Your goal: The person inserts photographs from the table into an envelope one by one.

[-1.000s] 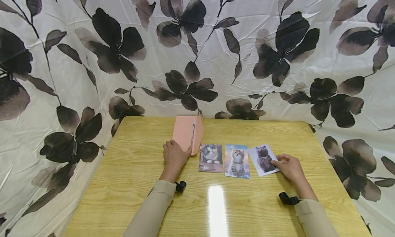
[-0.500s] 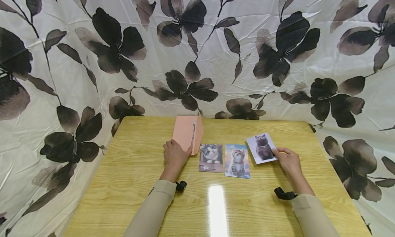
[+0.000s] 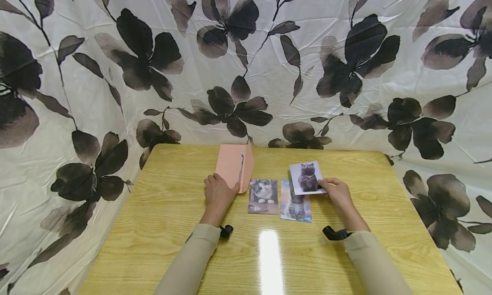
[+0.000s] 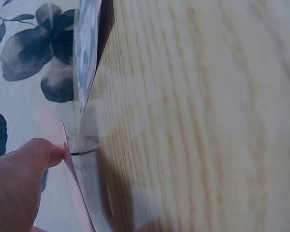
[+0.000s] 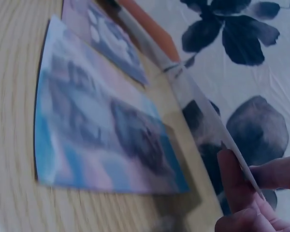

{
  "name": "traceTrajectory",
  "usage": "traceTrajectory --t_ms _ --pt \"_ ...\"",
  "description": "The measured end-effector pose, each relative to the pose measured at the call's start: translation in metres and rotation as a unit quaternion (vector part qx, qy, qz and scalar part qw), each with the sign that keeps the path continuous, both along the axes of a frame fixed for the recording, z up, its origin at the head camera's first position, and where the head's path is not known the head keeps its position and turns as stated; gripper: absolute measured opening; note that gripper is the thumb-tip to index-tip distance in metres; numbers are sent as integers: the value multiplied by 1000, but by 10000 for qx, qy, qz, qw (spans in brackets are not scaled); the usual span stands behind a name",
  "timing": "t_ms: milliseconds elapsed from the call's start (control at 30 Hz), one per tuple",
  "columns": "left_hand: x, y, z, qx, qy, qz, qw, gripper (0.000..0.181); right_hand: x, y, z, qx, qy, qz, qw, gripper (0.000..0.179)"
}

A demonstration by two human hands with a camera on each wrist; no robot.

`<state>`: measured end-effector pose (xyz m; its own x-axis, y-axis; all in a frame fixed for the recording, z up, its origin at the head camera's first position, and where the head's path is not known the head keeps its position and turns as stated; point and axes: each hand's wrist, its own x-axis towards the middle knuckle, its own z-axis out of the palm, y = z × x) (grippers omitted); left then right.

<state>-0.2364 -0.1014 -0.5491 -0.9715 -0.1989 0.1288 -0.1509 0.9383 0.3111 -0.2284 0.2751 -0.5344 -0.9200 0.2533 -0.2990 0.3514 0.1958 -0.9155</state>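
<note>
A pink envelope (image 3: pixel 228 165) lies at the back, its pointed flap open to the right and a strip of a picture showing in its opening. My left hand (image 3: pixel 220 197) grips its near end; the thumb (image 4: pixel 53 153) is against the envelope's edge in the left wrist view. My right hand (image 3: pixel 338 194) pinches a grey-cat photo card (image 3: pixel 307 177) by its near right corner, thumb on one face and fingers on the other. This card is raised above the tabby-kitten card (image 3: pixel 296 209) and hides its upper part in the head view. Left of that lies a grey-and-white cat card (image 3: pixel 263 197).
The wood-grain table (image 3: pixel 161 252) meets a floral fabric backdrop (image 3: pixel 292 86) at its back edge. Black wrist cameras (image 3: pixel 336 233) sit at both cuffs. A bright reflection crosses the table's near middle.
My right hand has lifted the grey-cat card off the table at the right and carried it left, over the tabby-kitten card. The left hand and envelope have stayed in place.
</note>
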Motion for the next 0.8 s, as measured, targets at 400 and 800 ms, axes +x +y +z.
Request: traceTrajectory --t_ms 400,800 --pt "1 2 2 71 -20 45 10000 86 -20 -61 3 -415 245 284 9984 19" --pt "2 2 -2 29 -2 52 10000 87 -33 -117 7 -440 363 402 9976 23"
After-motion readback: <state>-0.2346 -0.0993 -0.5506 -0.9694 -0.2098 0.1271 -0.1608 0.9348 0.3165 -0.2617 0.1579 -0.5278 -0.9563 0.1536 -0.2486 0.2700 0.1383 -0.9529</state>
